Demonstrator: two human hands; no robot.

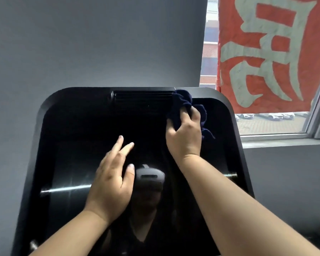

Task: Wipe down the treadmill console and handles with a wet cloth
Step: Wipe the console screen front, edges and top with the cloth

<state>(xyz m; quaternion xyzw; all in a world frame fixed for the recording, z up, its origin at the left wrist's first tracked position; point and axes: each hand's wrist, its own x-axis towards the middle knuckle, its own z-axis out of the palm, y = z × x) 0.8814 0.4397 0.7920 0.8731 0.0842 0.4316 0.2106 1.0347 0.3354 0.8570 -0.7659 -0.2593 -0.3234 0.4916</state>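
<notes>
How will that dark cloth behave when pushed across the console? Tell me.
Likely floppy: the cloth bunches and droops around the right hand. Probably light, since one hand holds it bunched. It may slide easily over the glossy console.

We see a glossy black console (81,126) with a ribbed black vent (142,97) at its top edge. The cloth (179,108) at the console's upper right is dark navy. Above the console the wall (81,43) is plain grey. Right of the console we find an orange-red banner (273,52) with large pale grey lettering, and white cars (273,116).
</notes>
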